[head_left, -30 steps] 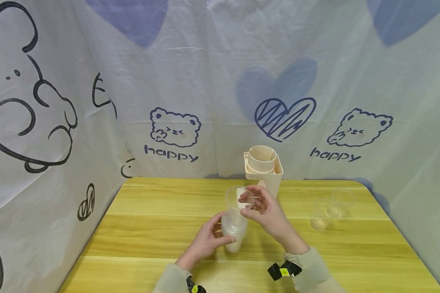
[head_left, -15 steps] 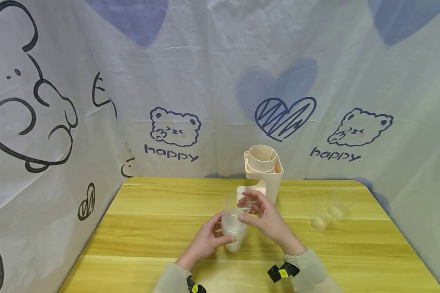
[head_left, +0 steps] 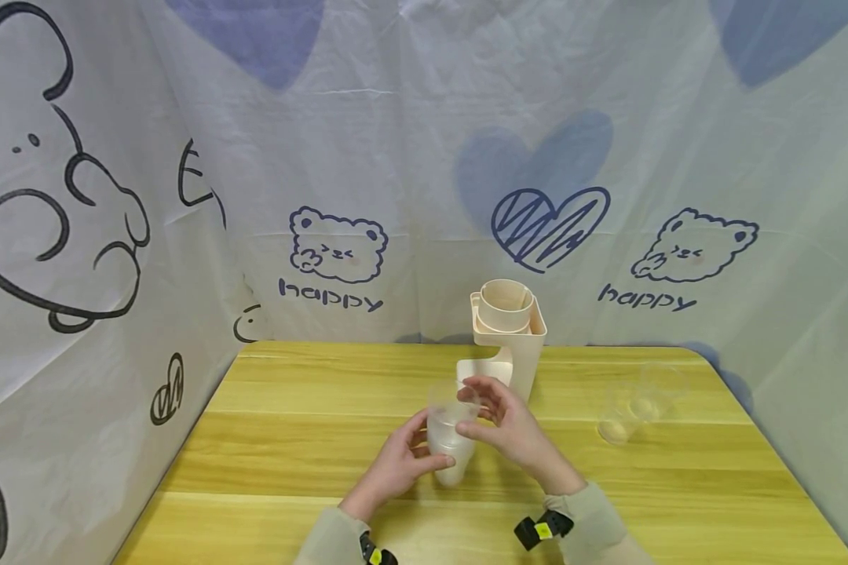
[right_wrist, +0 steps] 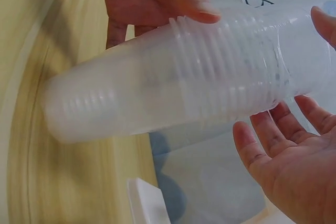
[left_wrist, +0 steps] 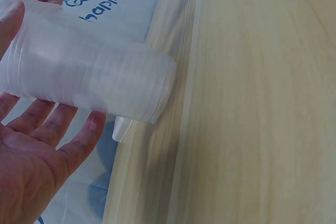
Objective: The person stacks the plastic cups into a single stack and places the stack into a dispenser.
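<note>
A stack of nested clear plastic cups (head_left: pixel 451 451) stands upright, or nearly so, at the middle of the table. My left hand (head_left: pixel 399 463) grips its lower half, thumb in front and fingers round the far side. At the upper end, my right hand (head_left: pixel 505 424) holds the topmost plastic cup (head_left: pixel 441 399) near its rim, between thumb and fingers. That cup sits mostly inside the stack. Several ribbed rims of the stack (right_wrist: pixel 220 72) show close together in the right wrist view. The stack's base (left_wrist: pixel 157 87) is close over the wooden surface in the left wrist view.
Behind the hands stands a cream cup holder (head_left: pixel 526 353) with a round cylinder (head_left: pixel 505 306) in its top. Clear plastic cups (head_left: pixel 615 430) lie at the right of the wooden table (head_left: pixel 290 431). A printed cloth (head_left: pixel 424 157) hangs along the table's back edge.
My right hand has come down with the top cup, which has sunk into the stack. The left hand and the stack's base stay in place.
</note>
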{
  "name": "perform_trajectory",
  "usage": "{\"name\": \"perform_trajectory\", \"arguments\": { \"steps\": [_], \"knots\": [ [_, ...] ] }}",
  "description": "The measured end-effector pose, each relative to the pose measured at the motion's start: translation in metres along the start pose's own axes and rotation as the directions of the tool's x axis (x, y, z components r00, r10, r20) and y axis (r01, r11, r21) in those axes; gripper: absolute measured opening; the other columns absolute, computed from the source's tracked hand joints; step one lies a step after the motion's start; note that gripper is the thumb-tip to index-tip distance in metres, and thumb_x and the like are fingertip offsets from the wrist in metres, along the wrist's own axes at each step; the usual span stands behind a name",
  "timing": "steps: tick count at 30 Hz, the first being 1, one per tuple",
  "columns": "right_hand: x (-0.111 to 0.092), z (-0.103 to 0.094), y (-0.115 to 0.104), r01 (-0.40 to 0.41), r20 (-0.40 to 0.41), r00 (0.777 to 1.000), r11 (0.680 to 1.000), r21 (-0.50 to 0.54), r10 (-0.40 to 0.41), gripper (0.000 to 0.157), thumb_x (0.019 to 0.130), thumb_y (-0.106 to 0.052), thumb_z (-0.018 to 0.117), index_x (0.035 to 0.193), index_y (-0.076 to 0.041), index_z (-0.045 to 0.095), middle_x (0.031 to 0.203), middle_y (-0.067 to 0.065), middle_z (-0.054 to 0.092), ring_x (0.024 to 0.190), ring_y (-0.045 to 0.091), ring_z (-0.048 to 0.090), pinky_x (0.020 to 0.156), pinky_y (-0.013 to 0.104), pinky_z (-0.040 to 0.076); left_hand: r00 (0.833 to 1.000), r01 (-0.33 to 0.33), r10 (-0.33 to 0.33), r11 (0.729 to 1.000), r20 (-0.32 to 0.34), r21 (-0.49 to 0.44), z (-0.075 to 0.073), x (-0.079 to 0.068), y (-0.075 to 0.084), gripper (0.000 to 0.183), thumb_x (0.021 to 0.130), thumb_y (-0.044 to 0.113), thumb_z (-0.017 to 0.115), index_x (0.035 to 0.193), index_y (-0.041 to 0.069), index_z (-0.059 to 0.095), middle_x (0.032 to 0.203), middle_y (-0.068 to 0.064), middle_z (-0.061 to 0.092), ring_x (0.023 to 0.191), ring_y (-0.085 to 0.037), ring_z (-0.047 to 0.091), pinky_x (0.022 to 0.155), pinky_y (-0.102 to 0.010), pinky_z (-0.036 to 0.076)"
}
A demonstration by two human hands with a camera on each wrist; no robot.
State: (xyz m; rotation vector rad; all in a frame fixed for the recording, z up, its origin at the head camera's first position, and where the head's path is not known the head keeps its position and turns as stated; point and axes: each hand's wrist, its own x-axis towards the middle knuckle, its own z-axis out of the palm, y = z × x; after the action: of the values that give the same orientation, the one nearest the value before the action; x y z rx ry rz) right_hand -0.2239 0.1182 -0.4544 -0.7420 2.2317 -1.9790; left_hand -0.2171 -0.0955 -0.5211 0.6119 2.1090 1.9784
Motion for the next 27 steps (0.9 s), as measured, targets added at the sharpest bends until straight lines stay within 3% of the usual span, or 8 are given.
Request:
{"name": "perform_trajectory", "arguments": {
  "steps": [7,14,20,27],
  "knots": [
    [-0.001,0.0,0.004,-0.066,0.006,0.998,0.998,-0.024,0.066,0.06,0.085,-0.008,0.077,0.136,0.0,0.047,0.132,0.017,0.056,0.125,0.033,0.048,0.104,0.053,0.038,1.0,0.012,-0.012,1.0,-0.005,-0.003,0.001,0.0,0.002,0.072,0.085,0.011,0.077,0.148,0.011,0.042,0.134,-0.018,0.054,0.114,-0.033,0.059,0.092,-0.037,0.053],
    [-0.002,-0.001,0.011,-0.076,0.024,0.997,0.997,-0.03,0.077,0.06,0.086,-0.007,0.076,0.137,0.003,0.047,0.134,0.019,0.054,0.126,0.034,0.048,0.101,0.046,0.041,1.0,0.012,-0.012,1.0,-0.01,0.0,0.002,0.001,0.002,0.07,0.085,0.003,0.076,0.146,0.004,0.041,0.131,-0.022,0.054,0.113,-0.038,0.059,0.092,-0.041,0.053],
    [-0.005,-0.001,0.013,-0.068,0.048,0.996,0.997,-0.023,0.069,0.06,0.086,-0.007,0.075,0.136,0.006,0.046,0.134,0.025,0.051,0.125,0.038,0.048,0.101,0.047,0.042,1.0,0.009,-0.009,1.0,-0.019,-0.003,0.001,0.0,0.002,0.07,0.084,0.007,0.078,0.145,0.008,0.043,0.131,-0.017,0.055,0.112,-0.031,0.06,0.091,-0.035,0.053],
    [-0.007,-0.001,0.015,-0.081,0.068,0.994,0.997,-0.01,0.082,0.062,0.087,-0.007,0.075,0.138,0.008,0.044,0.135,0.024,0.051,0.123,0.036,0.049,0.101,0.046,0.044,1.0,-0.011,0.011,1.0,-0.01,-0.005,0.001,-0.001,0.002,0.071,0.084,0.011,0.079,0.146,0.008,0.043,0.133,-0.018,0.054,0.114,-0.032,0.059,0.092,-0.037,0.053]
  ]
}}
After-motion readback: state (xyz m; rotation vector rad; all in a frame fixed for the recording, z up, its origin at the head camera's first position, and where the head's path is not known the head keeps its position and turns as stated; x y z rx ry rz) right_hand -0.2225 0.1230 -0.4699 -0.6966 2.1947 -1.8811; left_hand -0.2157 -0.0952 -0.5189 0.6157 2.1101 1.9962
